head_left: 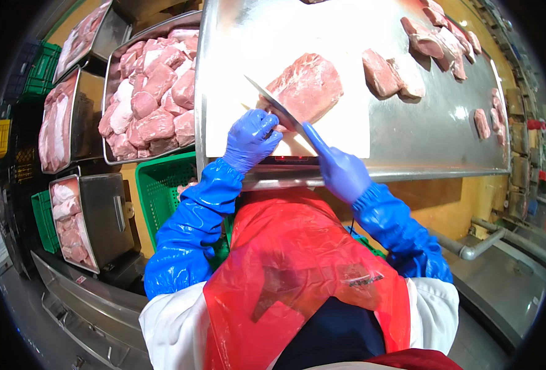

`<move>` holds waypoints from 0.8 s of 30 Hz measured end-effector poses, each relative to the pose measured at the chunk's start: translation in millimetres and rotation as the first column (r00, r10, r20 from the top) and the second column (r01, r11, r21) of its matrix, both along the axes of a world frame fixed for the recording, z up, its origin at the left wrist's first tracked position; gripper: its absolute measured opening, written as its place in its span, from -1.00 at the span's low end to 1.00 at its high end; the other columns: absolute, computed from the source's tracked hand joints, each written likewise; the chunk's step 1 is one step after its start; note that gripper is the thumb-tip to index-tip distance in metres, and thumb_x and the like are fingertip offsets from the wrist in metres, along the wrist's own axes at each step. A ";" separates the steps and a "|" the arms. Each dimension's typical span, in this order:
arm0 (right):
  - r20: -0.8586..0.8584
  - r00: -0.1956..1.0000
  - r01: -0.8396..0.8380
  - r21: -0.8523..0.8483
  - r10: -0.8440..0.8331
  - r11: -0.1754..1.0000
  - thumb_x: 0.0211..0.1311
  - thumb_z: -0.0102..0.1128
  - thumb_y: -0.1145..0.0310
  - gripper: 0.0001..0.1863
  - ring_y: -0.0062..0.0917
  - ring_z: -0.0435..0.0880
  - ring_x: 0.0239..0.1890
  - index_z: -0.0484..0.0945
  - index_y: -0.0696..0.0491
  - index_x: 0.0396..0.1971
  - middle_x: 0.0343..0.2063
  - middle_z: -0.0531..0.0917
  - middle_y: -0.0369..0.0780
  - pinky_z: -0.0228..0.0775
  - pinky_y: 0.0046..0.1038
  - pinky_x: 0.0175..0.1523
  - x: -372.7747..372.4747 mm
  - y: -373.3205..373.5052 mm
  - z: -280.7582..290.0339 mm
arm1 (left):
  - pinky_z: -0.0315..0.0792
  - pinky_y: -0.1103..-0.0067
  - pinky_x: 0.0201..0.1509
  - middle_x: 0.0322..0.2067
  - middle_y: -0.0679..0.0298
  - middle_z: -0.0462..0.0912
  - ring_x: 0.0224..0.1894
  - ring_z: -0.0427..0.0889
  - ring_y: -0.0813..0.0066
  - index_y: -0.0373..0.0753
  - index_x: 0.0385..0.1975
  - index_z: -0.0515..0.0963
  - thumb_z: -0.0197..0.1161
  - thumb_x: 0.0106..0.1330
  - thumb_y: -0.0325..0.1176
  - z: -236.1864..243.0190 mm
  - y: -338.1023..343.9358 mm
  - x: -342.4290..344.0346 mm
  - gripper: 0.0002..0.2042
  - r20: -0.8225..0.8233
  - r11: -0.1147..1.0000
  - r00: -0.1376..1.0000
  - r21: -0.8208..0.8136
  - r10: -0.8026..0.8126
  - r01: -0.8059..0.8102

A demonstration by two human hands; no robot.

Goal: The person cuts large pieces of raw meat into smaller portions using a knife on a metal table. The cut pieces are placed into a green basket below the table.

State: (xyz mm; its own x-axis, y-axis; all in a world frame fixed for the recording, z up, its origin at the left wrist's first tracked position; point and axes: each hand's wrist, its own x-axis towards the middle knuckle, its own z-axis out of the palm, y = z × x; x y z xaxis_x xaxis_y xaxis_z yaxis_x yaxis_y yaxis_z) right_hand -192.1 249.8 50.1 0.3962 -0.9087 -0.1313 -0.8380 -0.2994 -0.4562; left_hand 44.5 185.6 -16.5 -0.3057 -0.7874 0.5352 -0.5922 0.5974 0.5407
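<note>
My right hand [340, 169], in a purple glove, grips the blue handle of a long knife [273, 102], whose blade angles up and left across the near-left end of a large pink slab of meat [308, 83] on the white cutting board [344, 126]. My left hand [250, 139], also gloved, has its fingers curled on a small end of meat beside the blade, just left of my right hand. Two cut pieces of meat [381, 73] lie on the steel table [424, 132] right of the board.
More meat pieces [451, 46] lie along the table's far right. At left stand a large tray of meat chunks [159, 86], smaller steel tubs of meat [66, 206] and a green crate [165, 172] below the table's edge. A steel pipe [488, 240] runs at lower right.
</note>
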 end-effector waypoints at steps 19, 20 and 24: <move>0.612 0.558 0.396 0.396 -0.560 0.828 0.38 -0.03 0.56 -0.23 -0.75 0.44 -0.50 -0.03 -0.04 0.56 -0.46 0.56 -0.36 0.40 -0.63 -0.34 22.1 20.2 93.9 | 0.51 0.18 -0.23 -0.41 0.03 0.60 -0.31 0.63 -0.04 -0.20 -0.37 0.52 0.27 0.25 -0.26 5.4 -42.1 54.8 -0.84 -0.166 0.937 0.968 0.265 -0.187 0.227; 0.688 0.454 0.423 0.393 -0.566 0.817 0.39 -0.01 0.55 -0.21 -0.77 0.43 -0.50 -0.04 -0.08 0.56 -0.48 0.54 -0.36 0.40 -0.65 -0.37 19.2 1.4 81.4 | 0.51 0.20 -0.22 -0.42 0.05 0.61 -0.34 0.62 -0.01 -0.21 -0.37 0.53 0.26 0.29 -0.27 5.4 -36.2 36.4 -0.85 -0.097 0.947 0.962 0.177 -0.255 0.269; 0.663 0.457 0.511 0.350 -0.593 0.785 0.45 0.02 0.46 -0.23 -0.76 0.44 -0.54 -0.05 -0.15 0.57 -0.41 0.57 -0.31 0.31 -0.64 -0.56 14.1 -71.8 15.8 | 0.48 0.17 -0.23 -0.43 0.05 0.58 -0.34 0.60 -0.04 -0.20 -0.36 0.52 0.27 0.21 -0.31 8.9 -20.4 -3.1 -0.87 -0.091 0.923 0.952 0.235 -0.292 0.306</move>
